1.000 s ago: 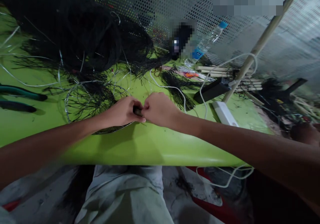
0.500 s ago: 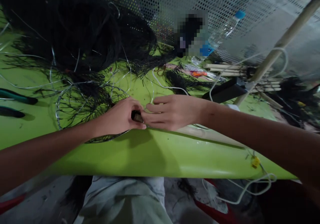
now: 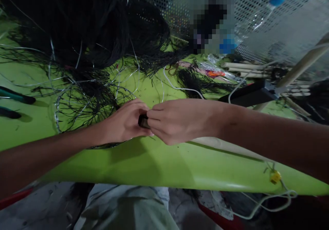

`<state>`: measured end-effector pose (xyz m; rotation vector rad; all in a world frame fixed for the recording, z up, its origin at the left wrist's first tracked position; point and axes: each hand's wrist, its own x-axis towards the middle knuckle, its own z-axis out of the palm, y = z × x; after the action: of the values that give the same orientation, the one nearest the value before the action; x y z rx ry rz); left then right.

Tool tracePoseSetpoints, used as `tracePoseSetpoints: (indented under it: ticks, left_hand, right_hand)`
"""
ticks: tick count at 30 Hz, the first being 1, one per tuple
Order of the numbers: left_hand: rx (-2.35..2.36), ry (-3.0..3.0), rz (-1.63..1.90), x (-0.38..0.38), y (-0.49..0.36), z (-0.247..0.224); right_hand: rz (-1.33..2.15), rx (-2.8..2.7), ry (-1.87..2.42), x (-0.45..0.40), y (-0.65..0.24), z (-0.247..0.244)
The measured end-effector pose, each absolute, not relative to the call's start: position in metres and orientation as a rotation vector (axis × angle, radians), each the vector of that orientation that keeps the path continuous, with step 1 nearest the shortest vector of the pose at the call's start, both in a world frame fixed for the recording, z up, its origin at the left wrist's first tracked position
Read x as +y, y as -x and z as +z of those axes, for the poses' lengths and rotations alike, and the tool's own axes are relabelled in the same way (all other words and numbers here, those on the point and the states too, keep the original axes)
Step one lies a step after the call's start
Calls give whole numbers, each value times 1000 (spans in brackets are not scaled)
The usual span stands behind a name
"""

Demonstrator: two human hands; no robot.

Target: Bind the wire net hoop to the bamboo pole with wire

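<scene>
1. Head view: the left hand [image 3: 125, 122] and the right hand [image 3: 177, 120] meet above the near half of the green table [image 3: 144, 161], fingertips touching around a small dark stub [image 3: 143, 121].
2. The left hand is curled almost closed, with the stub poking out from between thumb and fingers, so it has hold of it.
3. The right hand is half closed, fingers bent together, and pinches the stub's free end; what else it may hold is hidden.
4. Left of the stub, on the table, lies a wire hoop with black netting [image 3: 84, 103]; its rim runs under the left wrist.
5. Beyond the hoop, a big heap of black net [image 3: 84, 28] fills the far left of the table.
6. At the table's left edge sit green-handled pliers [image 3: 15, 96].
7. Behind the right hand, a white cable [image 3: 180, 86] snakes across the table toward a black bar [image 3: 249, 93].
8. Farther back are wooden sticks [image 3: 246, 69] and a plastic bottle [image 3: 262, 14] against the perforated metal wall [image 3: 167, 4].
9. A yellow clip [image 3: 275, 177] hangs at the table's near right edge.
</scene>
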<state>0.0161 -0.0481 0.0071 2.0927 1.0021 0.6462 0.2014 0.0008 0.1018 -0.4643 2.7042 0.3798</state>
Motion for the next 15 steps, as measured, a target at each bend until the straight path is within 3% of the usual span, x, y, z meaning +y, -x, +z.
tracePoseSetpoints:
  ticks: [7, 15]
  left_hand:
    - [1070, -2076, 601, -46, -17, 7]
    - [1017, -1968, 649, -47, -15, 3]
  right_hand:
    - [-65, 2598, -332, -17, -191, 99]
    - [-246, 2406, -1185, -37, -171, 107]
